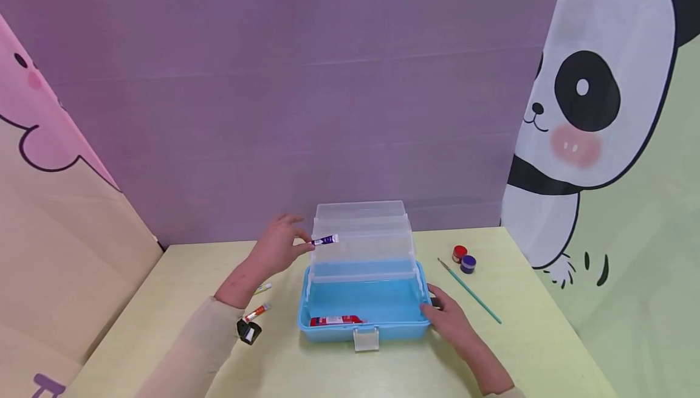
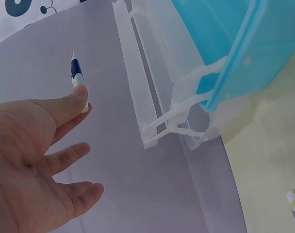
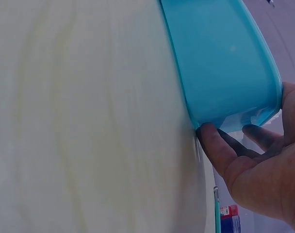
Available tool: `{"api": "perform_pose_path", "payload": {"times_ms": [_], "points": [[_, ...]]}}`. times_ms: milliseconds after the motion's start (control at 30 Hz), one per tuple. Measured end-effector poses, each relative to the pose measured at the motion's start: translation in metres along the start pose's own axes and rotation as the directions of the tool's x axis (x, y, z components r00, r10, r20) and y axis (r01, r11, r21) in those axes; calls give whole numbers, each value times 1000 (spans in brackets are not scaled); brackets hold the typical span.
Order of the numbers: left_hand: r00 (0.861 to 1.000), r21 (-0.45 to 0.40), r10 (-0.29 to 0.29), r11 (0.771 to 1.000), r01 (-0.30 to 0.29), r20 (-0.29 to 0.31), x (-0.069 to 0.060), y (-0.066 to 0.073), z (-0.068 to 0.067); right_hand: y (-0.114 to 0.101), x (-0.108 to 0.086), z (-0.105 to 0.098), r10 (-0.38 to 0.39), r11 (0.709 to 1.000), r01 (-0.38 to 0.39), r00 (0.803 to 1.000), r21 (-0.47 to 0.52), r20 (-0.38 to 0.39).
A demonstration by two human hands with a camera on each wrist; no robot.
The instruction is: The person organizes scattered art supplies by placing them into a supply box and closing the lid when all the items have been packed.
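My left hand [image 1: 277, 247] pinches a small white and dark-blue paint tube [image 1: 325, 240] between thumb and forefinger. It holds the tube up at the left of the raised clear trays [image 1: 361, 243] of a light-blue plastic box [image 1: 303, 319]. In the left wrist view the tube [image 2: 77, 73] points away from the palm, the other fingers apart from it. My right hand [image 1: 449, 320] grips the box's right end, thumb at the rim; the right wrist view has its fingers against the blue end wall [image 3: 225, 63]. A red tube [image 1: 335, 320] lies inside the box near the front.
Left of the box, partly behind my left arm, lie a yellow tube [image 1: 264, 288], an orange-red tube [image 1: 257, 312] and a small black object [image 1: 248, 332]. To the right are a red-lidded jar [image 1: 459, 254], a dark-blue-lidded jar [image 1: 468, 264] and a teal paintbrush [image 1: 471, 293].
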State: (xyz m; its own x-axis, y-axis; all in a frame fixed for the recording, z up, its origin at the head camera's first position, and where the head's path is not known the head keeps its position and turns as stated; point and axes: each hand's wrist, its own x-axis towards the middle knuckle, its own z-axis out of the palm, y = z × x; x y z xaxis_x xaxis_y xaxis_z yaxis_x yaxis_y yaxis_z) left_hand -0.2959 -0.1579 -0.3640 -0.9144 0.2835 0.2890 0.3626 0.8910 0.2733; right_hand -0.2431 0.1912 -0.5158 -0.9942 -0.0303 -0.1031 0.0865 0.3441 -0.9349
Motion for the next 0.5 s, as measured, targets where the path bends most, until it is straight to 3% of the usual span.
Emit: {"api": "perform_pose_path", "payload": {"times_ms": [233, 500], "points": [[1000, -31, -17, 999, 17, 2, 3, 4, 12, 0, -2, -1, -9, 1000, 9, 1000, -7, 0], [999, -74, -45, 996, 45, 10, 3, 6, 16, -2, -3, -1, -14, 1000, 14, 1000, -9, -5]]}}
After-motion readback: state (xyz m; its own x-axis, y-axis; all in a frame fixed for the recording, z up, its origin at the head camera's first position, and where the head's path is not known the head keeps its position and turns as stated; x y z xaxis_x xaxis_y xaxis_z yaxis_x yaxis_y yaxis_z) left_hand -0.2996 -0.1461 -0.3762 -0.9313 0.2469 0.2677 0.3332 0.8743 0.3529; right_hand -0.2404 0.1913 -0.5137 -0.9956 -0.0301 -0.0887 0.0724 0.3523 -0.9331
